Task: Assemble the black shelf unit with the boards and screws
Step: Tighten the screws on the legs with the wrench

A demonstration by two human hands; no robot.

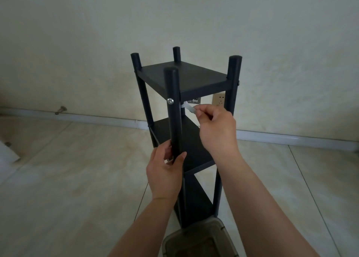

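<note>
The black shelf unit (pixel 186 77) stands upright on the tiled floor, with three boards fixed between four round posts. A silver screw (pixel 170 101) sits in the near post just under the top board. My left hand (pixel 165 171) grips the near post (pixel 173 120) at the height of the middle board and also holds a thin black hex key (pixel 154 136). My right hand (pixel 215 126) pinches a small white strip-like part (pixel 189 108) that reaches to the inner side of the near post, below the top board.
A clear plastic bin (pixel 200 239) sits on the floor right in front of the shelf's foot. The wall behind carries a socket (pixel 219 99) and a metal plate (pixel 194 100). A white baseboard runs along the wall. A white object (pixel 7 153) lies at the far left.
</note>
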